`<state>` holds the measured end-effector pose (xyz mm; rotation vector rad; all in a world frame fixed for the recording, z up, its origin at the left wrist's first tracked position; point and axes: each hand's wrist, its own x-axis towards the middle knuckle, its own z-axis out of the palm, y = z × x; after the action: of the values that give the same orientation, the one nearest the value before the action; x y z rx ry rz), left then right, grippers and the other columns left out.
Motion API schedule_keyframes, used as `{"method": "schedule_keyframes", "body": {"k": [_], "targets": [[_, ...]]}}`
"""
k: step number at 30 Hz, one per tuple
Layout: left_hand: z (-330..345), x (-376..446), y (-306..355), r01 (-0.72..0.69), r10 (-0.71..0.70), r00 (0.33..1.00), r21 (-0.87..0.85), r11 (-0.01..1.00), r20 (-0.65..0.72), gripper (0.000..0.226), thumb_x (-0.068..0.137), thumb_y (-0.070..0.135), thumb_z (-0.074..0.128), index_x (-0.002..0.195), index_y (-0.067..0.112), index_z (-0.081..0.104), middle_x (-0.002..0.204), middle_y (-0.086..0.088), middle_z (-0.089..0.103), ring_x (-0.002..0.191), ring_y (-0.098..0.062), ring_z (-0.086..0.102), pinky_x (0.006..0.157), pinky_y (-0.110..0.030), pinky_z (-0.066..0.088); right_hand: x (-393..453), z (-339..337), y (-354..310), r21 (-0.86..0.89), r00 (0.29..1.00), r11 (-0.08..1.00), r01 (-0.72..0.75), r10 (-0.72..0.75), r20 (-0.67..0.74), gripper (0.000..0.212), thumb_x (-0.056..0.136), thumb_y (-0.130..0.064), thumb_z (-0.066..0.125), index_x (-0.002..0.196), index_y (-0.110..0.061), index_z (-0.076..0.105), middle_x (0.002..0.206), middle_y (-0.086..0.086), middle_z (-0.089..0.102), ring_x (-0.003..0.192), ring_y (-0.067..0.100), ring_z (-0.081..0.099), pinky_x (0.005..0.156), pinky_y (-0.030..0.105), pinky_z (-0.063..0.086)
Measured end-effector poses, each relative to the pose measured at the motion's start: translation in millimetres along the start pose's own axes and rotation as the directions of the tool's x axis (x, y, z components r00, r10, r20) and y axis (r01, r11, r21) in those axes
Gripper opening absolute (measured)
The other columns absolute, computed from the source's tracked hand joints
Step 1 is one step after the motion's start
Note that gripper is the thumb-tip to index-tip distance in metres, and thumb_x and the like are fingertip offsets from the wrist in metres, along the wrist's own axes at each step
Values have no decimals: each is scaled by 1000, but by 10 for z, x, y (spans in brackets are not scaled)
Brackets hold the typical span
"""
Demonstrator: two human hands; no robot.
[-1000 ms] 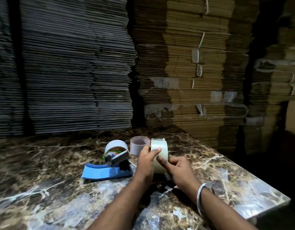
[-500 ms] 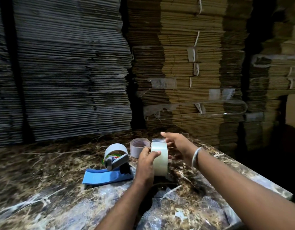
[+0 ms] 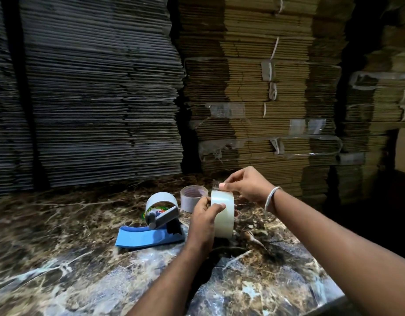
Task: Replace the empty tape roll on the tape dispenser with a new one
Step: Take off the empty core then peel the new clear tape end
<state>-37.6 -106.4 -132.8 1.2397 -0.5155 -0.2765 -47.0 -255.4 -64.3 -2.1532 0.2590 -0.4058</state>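
A new roll of clear tape (image 3: 223, 215) stands on edge on the marble table (image 3: 60, 258). My left hand (image 3: 202, 221) grips its left side, thumb on the outer face. At the roll's top, my right hand (image 3: 244, 187) pinches the tape's loose end just above the roll. To the left lies the blue tape dispenser (image 3: 151, 233) on its side, with a grey roller arm and a thin grey roll core (image 3: 160, 199) on it. A second empty core (image 3: 193, 198) stands behind the new roll.
Tall stacks of flattened cardboard (image 3: 254, 99) rise right behind the table, grey ones (image 3: 94, 99) at the left. The table's right edge (image 3: 333, 299) runs diagonally near my right forearm, with dark floor beyond.
My right hand left the roll's near face, went over its top and now pinches the tape end there. My left hand keeps its grip. The camera has tilted slightly.
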Motion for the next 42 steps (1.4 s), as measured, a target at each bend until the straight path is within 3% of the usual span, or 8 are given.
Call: {"method": "schedule_keyframes", "body": {"k": [3, 10, 16, 21, 29, 35, 42], "targets": [[2, 3, -5, 14, -14, 1000, 5, 1000, 15, 37, 69, 27, 59, 103, 14, 65, 84, -7, 69, 59, -7, 64, 47, -20, 47, -40, -42, -26, -259, 990, 959, 116, -131, -44, 17, 79, -37, 77, 77, -20, 78, 74, -1, 73, 65, 10, 61, 59, 26, 48], [17, 11, -58, -13, 12, 1000, 65, 998, 25, 36, 70, 30, 62, 102, 16, 65, 87, -13, 69, 75, -25, 63, 60, -37, 50, -137, -118, -30, -431, 958, 874, 226, -278, -62, 13, 81, -35, 76, 87, -24, 79, 79, -6, 72, 75, 9, 66, 62, 21, 51], [14, 36, -95, -22, 20, 999, 56, 998, 26, 34, 73, 30, 65, 105, 18, 64, 89, -16, 70, 75, -29, 66, 57, -40, 54, -161, -129, -45, -453, 930, 840, 298, -362, -60, 15, 83, -33, 74, 89, -21, 79, 76, -6, 72, 70, 7, 67, 63, 29, 58], [-16, 77, -94, 2, -3, 999, 38, 999, 38, 26, 76, 28, 65, 100, 17, 67, 83, -13, 69, 68, -23, 65, 53, -34, 52, -189, -135, -52, -396, 922, 855, 335, -385, -52, 13, 84, -30, 75, 88, -19, 79, 69, -10, 69, 55, -9, 60, 48, 8, 40], [-15, 113, -85, 2, -3, 1000, 14, 1000, 29, 15, 90, 16, 61, 99, 5, 66, 71, -6, 67, 55, -12, 63, 47, -23, 48, -218, -112, -61, -401, 896, 833, 382, -440, -61, 12, 85, -26, 74, 89, -16, 80, 66, -12, 67, 54, -13, 59, 45, 8, 41], [-30, 121, -82, -13, 12, 1000, 41, 999, 23, 15, 90, 19, 62, 98, 6, 66, 73, -7, 67, 54, -9, 63, 44, -21, 45, -259, -212, -164, -386, 881, 816, 431, -473, -17, 14, 83, -25, 76, 88, -13, 79, 72, -4, 74, 65, 3, 68, 59, 23, 58], [-13, 124, -102, -23, 22, 1000, 118, 993, 9, 24, 89, 28, 64, 107, 12, 65, 94, -18, 71, 75, -25, 68, 48, -27, 50, -309, -272, -202, -373, 850, 791, 485, -527, -12, 12, 83, -22, 76, 87, -11, 80, 72, -2, 75, 65, 7, 71, 60, 32, 61]]}}
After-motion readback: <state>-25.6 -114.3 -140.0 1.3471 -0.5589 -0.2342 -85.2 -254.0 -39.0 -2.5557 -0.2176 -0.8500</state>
